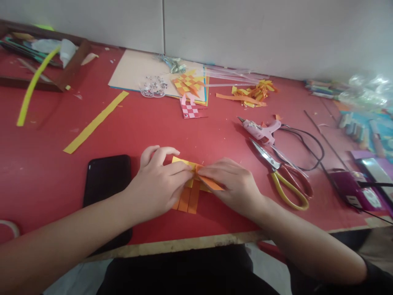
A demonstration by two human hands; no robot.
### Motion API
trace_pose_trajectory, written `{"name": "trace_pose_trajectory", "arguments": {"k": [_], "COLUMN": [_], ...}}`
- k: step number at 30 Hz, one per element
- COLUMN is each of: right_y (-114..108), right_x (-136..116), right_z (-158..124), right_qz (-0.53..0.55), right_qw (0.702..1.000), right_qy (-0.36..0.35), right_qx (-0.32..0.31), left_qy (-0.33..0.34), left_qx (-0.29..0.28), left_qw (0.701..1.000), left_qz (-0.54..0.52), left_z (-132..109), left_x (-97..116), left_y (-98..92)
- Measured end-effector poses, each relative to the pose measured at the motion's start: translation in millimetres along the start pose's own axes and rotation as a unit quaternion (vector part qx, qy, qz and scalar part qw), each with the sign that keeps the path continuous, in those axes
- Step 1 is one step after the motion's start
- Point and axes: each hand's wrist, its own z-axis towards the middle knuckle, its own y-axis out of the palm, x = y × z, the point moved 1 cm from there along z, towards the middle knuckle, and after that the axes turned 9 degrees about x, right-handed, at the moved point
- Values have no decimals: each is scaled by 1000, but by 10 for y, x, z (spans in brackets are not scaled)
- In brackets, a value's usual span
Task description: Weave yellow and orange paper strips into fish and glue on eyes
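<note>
Near the table's front edge, my two hands meet over a piece of woven orange and yellow paper strips [188, 200]. My left hand [162, 178] pinches the weave at its middle with thumb and forefinger, its other fingers curled above. My right hand [231, 180] is closed on an orange strip [211, 183] that is lifted at a slant. Several orange strip ends lie flat toward me, and a yellow corner pokes out beyond my left fingers. My fingers cover the centre of the weave. A black phone [107, 180] lies under and beside my left forearm.
Scissors [278, 168] and a pink glue gun [260, 131] with its cord lie to the right. Yellow strips [96, 122] lie left, near a wooden tray [73, 61]. Behind are a finished woven fish [188, 84], a red-white one [189, 108] and orange scraps [258, 93].
</note>
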Motion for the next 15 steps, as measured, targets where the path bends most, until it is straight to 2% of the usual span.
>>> {"name": "trace_pose_trajectory", "arguments": {"k": [8, 15], "right_y": [-3, -29], "right_x": [-20, -23], "right_z": [17, -3], "right_qz": [-40, -55], "right_qw": [996, 994], "right_qy": [-78, -98], "right_qx": [27, 0], "left_qy": [-3, -7], "left_qx": [19, 23], "left_qw": [1000, 999], "left_qz": [-15, -21], "left_z": [-10, -2], "left_x": [-6, -6], "left_y": [10, 17]}}
